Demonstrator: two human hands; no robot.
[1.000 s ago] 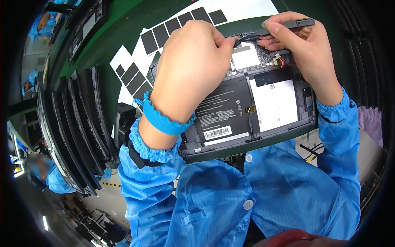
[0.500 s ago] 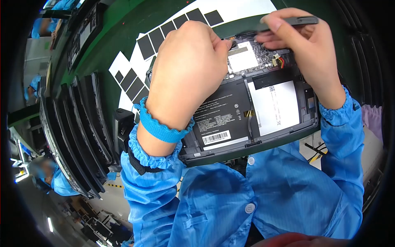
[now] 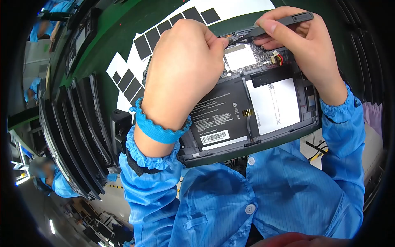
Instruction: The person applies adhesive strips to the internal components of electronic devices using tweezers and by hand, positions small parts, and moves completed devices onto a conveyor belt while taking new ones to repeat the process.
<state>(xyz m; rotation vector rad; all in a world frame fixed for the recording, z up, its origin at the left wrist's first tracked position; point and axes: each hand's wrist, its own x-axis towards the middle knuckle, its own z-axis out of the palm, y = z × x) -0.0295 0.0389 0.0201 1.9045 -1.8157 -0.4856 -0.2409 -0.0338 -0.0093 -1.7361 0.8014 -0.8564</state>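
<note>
An opened tablet-like device (image 3: 225, 108) lies in front of me, its battery with a printed label and barcode (image 3: 214, 137) and its circuit board (image 3: 260, 55) exposed. My left hand (image 3: 185, 61) is closed above the board's upper left part, thumb and fingertips pinched together; what they hold is hidden. Between the thumb and fingers of my right hand (image 3: 298, 39) are dark tweezers (image 3: 284, 22), which point left. Their tips reach the board's top edge beside my left fingertips. A silvery-white plate (image 3: 241, 57) sits on the board below the tips, near red and yellow wires (image 3: 280, 59).
White sheets with black rectangular pieces (image 3: 142, 46) lie beyond the device on the green table (image 3: 111, 39). Several dark panels stand in a row (image 3: 78, 131) at the left, beside a black block (image 3: 121, 127). Other people in blue (image 3: 63, 183) are at the far left.
My right hand has turned the tweezers down and left, bringing their tips beside my left fingertips. My left hand stays pinched, shifted slightly left in view along with the device.
</note>
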